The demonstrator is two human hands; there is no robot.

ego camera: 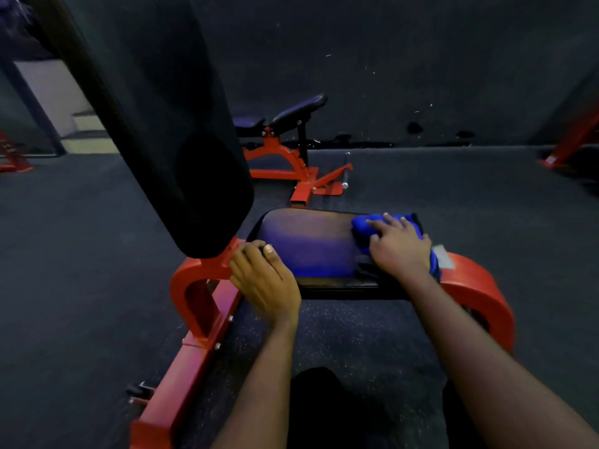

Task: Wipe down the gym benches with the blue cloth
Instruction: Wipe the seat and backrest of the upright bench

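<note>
On the right end of the bench's seat pad, the blue cloth lies bunched beneath the right hand. Its spread, nearly straight fingers press flat on top of it, with cloth showing just past the fingertips on the left and along the hand's outer edge. At the pad's left end, the left hand curls its fingers over the edge beside the red frame, thumb lying on top, under the raised black backrest; a second bench stands behind, well apart.
</note>
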